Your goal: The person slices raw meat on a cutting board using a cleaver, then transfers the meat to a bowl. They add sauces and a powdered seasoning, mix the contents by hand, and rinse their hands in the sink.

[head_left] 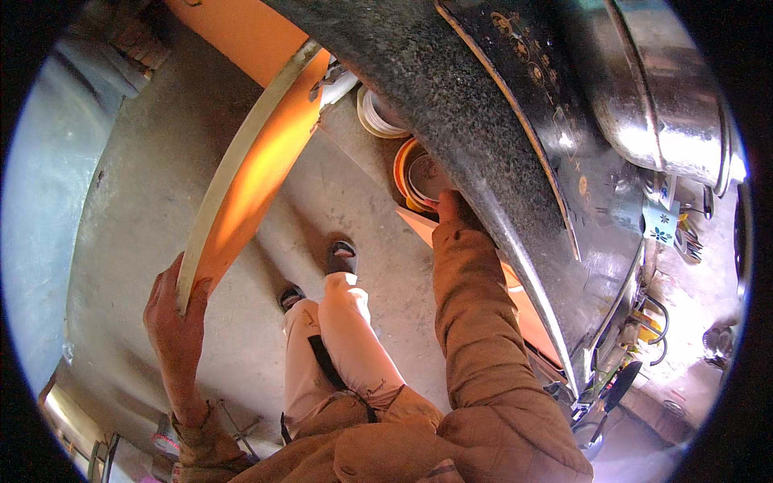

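My left hand point(178, 320) grips the free edge of an orange cabinet door point(259, 175), which stands swung out from under the counter. My right hand point(456, 211) reaches beneath the dark stone countertop point(416, 78), into the cupboard. Its thumb side meets the rim of a stack of nested round bowls or basins point(406, 172), edged in orange and yellow. The counter and my sleeve hide the other fingers, so their grip does not show. Just beyond that stack sits a pile of white round dishes point(377, 118), partly under the counter.
A black glass-topped stove point(564, 139) with a large metal pot point(658, 90) stands on the counter. Utensils hang or stand by a sink faucet point(661, 329) at the right. Another orange door panel point(247, 36) lies farther along. My feet are on the concrete floor point(338, 187).
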The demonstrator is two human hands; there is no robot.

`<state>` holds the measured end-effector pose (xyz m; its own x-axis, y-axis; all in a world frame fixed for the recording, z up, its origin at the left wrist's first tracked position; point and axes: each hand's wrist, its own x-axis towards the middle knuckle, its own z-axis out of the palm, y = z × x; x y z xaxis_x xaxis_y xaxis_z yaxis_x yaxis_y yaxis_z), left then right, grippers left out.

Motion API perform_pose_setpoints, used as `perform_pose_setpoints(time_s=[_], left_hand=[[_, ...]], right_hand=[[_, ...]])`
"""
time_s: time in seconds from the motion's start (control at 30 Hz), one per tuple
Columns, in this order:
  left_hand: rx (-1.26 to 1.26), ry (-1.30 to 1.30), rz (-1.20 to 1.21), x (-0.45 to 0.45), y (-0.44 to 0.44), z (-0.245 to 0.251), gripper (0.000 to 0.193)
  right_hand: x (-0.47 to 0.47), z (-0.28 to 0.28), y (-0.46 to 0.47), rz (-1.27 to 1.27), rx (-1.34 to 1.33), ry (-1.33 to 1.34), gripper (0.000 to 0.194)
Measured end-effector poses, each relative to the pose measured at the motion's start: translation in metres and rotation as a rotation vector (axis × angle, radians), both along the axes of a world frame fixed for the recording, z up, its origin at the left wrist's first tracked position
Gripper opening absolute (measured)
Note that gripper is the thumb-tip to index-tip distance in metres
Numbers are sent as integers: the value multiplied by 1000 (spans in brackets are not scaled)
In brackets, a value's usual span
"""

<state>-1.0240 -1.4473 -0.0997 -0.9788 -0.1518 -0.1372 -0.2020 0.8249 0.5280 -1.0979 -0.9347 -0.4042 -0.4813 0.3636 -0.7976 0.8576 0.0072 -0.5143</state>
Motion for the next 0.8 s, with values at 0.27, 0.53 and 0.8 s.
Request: perform_pose_setpoints(time_s=[0.27,0.53,0.8], left_hand=[[-3,21,12,0,4,5,37],[71,56,-14,15,22,-7,38],[138,201,-115,38,22,-38,39]], right_hand=[[-1,29,-11,-151,-29,146,46],[51,106,-77,-500,-256,392,49],[175,255,-203,-601,-372,203,67]])
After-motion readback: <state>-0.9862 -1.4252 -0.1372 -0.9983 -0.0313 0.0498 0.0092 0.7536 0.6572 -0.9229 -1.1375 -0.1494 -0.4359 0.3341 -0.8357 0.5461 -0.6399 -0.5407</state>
